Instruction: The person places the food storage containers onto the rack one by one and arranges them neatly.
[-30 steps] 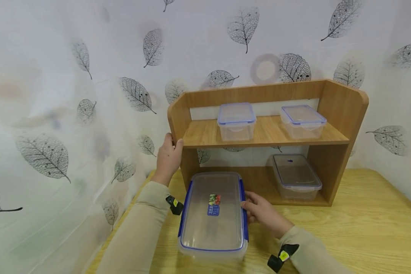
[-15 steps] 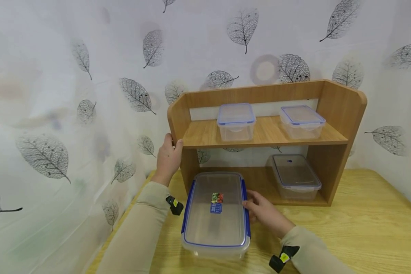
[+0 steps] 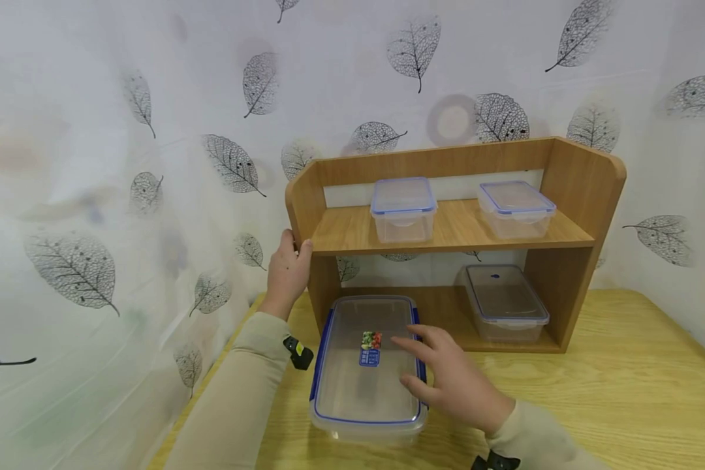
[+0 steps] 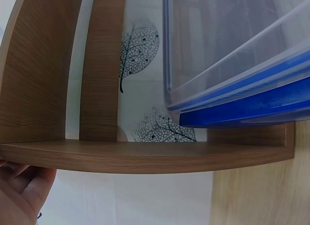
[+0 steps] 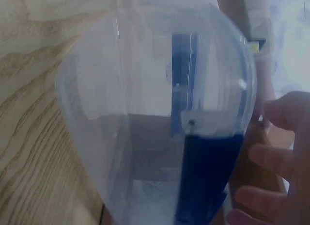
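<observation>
A large clear food storage container with blue side clips stands on the table before the left part of a two-tier wooden shelf; its far end overlaps the lower tier in the head view. At the shelf's left side panel my left hand grips the front edge, thumb in front and fingers on the outer face. My right hand hovers by the container's right edge, fingers apart and reaching over the lid. In the right wrist view the container's blue clip lies beside the spread fingers.
Two smaller clear containers, one left and one right, sit on the upper tier. A flat clear container occupies the lower tier's right end. The wooden table extends to the right; a leaf-patterned curtain hangs behind and left.
The large container shifted slightly right early on, then stayed put. My right hand has let go of its right side and risen over the lid's edge. The left hand keeps its place.
</observation>
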Demonstrator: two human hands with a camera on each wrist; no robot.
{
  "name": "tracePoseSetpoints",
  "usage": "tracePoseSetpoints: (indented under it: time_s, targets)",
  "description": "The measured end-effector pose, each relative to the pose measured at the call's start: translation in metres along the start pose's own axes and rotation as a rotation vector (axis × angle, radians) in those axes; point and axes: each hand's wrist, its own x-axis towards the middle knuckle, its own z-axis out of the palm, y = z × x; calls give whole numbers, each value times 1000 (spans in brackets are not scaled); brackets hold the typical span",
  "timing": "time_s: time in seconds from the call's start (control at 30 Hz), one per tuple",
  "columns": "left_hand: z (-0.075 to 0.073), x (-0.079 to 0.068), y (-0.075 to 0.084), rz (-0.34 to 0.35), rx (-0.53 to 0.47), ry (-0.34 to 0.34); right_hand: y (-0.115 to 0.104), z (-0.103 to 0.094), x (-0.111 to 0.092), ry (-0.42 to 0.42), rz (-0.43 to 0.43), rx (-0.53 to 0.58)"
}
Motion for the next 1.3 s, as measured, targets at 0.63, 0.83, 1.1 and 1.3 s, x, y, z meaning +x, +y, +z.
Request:
tracePoseSetpoints:
  time_s: [0.63, 0.83, 1.1, 1.3]
  targets:
    - [-2, 0, 1, 5, 14, 8, -30, 12, -23, -158, -535, -228]
    - [-2, 1, 2, 3, 15, 5, -34, 15, -26, -237, -537, -218]
    - [-2, 0, 2, 0, 15, 7, -30, 20, -24, -193, -553, -303]
    - [-1, 1, 0, -8, 20, 0, -23, 24, -21, -122, -553, -342]
